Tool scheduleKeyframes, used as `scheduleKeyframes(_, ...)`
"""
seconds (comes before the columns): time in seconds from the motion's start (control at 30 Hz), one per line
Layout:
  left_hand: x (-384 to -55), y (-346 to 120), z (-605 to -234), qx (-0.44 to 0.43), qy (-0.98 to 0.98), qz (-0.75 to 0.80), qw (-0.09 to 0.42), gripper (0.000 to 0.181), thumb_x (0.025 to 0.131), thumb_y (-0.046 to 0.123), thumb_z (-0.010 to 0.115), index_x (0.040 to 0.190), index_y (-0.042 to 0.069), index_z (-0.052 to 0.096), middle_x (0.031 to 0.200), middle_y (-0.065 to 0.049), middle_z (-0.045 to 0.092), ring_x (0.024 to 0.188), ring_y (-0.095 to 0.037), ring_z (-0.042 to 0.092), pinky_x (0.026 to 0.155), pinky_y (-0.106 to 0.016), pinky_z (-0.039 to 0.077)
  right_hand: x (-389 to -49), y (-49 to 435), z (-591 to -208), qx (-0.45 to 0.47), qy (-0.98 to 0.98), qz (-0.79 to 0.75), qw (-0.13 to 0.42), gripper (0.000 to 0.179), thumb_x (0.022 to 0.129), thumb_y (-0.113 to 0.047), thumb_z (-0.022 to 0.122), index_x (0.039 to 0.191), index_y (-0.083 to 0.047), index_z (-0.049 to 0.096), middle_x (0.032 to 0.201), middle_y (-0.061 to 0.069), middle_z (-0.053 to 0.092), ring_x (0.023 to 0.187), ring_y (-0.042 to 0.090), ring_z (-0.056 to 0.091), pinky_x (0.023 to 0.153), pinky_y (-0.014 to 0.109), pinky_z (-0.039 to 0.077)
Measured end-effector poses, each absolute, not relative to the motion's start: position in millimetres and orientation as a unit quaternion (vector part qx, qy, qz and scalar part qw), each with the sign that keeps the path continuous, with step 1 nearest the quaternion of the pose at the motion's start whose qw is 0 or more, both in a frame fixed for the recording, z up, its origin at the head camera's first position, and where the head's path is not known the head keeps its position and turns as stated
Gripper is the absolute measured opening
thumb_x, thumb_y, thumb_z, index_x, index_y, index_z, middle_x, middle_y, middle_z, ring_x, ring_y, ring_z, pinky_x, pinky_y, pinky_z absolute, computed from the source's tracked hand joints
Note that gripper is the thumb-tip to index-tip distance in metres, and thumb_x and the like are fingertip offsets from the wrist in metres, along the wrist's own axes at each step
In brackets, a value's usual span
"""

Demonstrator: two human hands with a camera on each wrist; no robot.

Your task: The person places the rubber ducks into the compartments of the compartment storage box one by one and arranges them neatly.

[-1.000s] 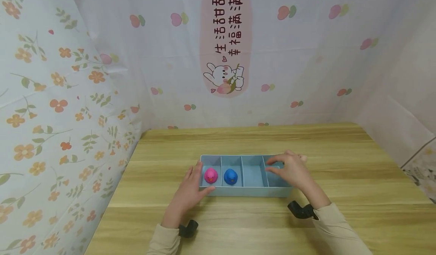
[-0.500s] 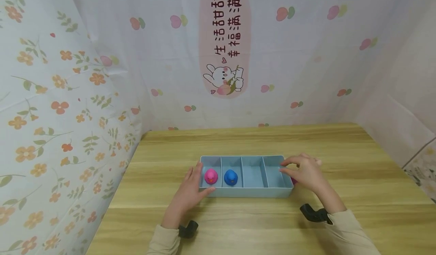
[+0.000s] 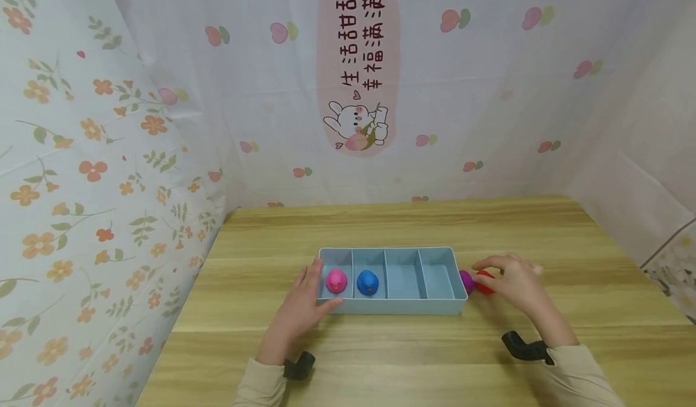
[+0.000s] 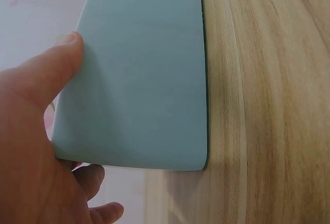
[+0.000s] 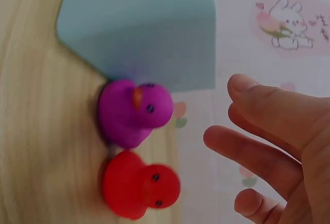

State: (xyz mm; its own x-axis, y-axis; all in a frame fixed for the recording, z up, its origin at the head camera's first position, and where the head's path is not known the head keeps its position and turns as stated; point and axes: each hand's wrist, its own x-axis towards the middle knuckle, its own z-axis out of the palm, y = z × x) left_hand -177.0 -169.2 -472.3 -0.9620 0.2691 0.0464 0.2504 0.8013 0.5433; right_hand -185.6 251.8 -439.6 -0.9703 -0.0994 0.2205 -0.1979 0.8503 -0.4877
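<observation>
Sleeves [image 3: 260,384] come in from seven and five o'clock over the table [image 3: 380,365]; the left hand [image 3: 299,304] lies at the tray's eight o'clock corner, its fingers straight along the end and its thumb out against the front, bracing rather than clenching; the right hand [image 3: 516,283] hangs off the three o'clock end, thumb and fingers slightly bent and parted, grasping nothing; the tray [image 3: 397,307] sits mid-table and looks like thin, stiff, light plastic, likely quick to slide, best taken by its two end walls; its nine o'clock compartment holds the pink duck [image 3: 336,281], the next one the blue duck [image 3: 368,283]; outside the three o'clock end stand the purple duck [image 5: 124,121] and, farther out, the red duck [image 5: 134,188]; all four look light, soft and hard to break, perhaps a little slick, best held round the body; in the head view the right fingers cover some of the red duck and the tray's end hides part of the purple one; whether those two touch I cannot tell; farthest, at twelve o'clock, the printed cloth [image 3: 462,105] runs out of view at the top.
</observation>
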Motion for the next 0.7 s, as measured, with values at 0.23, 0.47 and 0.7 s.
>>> scheduleKeyframes(0.23,-175.5,-169.5,-472.9,0.132,0.949,0.286,0.024,0.096,0.085,0.055,0.063,0.153,0.007,0.016,0.160,-0.010,0.017,0.145,-0.040,0.014,0.112,-0.058,0.026,-184.9,264.5,-449.7,0.059,-0.961,0.261,0.069,0.030,0.077,-0.026,0.079,0.104,-0.015,0.073,0.104,0.013,0.071,0.079,0.024,0.044,0.071,0.050,0.015)
scheduleKeyframes(0.47,-175.5,-168.5,-473.3,0.129,0.948,0.290,0.023,0.095,0.085,0.054,0.064,0.153,0.007,0.017,0.160,-0.010,0.018,0.146,-0.040,0.014,0.111,-0.060,0.026,-183.7,273.9,-459.3,0.059,-0.968,0.240,0.051,0.043,0.076,-0.032,0.080,0.114,-0.014,0.069,0.116,0.020,0.066,0.080,0.026,0.052,0.066,0.042,0.016)
scheduleKeyframes(0.7,-177.5,-169.9,-472.7,0.134,0.948,0.287,0.021,0.096,0.085,0.054,0.063,0.153,0.006,0.016,0.160,-0.011,0.018,0.145,-0.041,0.014,0.111,-0.059,0.026,-184.2,279.7,-467.5,0.064,-0.968,0.238,0.047,0.046,0.074,-0.031,0.081,0.115,-0.014,0.068,0.114,0.016,0.067,0.076,0.021,0.052,0.064,0.039,0.016)
